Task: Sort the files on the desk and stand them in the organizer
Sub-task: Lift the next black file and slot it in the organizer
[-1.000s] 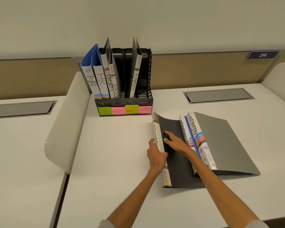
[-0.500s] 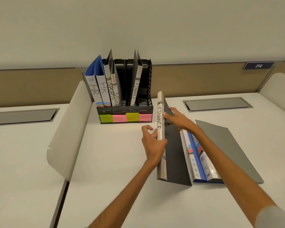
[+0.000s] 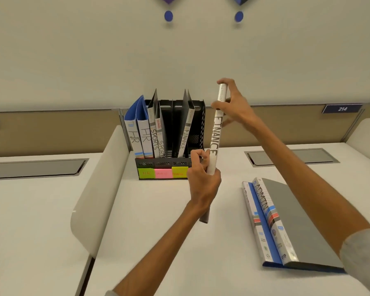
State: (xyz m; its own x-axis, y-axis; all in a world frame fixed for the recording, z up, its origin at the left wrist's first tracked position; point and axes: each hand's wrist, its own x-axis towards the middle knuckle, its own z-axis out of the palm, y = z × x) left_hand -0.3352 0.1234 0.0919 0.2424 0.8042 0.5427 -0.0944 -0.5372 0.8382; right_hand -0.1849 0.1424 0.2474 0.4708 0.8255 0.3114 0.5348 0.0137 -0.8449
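I hold a grey file with FINANCE on its spine (image 3: 215, 135) upright in the air, spine toward me, just right of the black organizer (image 3: 158, 163). My left hand (image 3: 202, 180) grips its lower spine; my right hand (image 3: 233, 103) grips its top end. The organizer holds two blue HR files (image 3: 138, 133), two SPORTS files (image 3: 157, 137) and one FINANCE file (image 3: 185, 135). On the desk to the right lie a grey ADMIN file (image 3: 286, 221) and a blue file (image 3: 255, 223) under it.
Coloured sticky labels (image 3: 162, 173) mark the organizer's front slots. A curved white divider (image 3: 98, 184) rises at the left of the desk (image 3: 158, 242). Grey cable hatches (image 3: 34, 168) are set into the desk at left and right. A partition wall stands behind.
The FINANCE file went from lying flat on the desk to standing on edge, then lifted upright into the air toward the organizer. My right hand moved up to its top.
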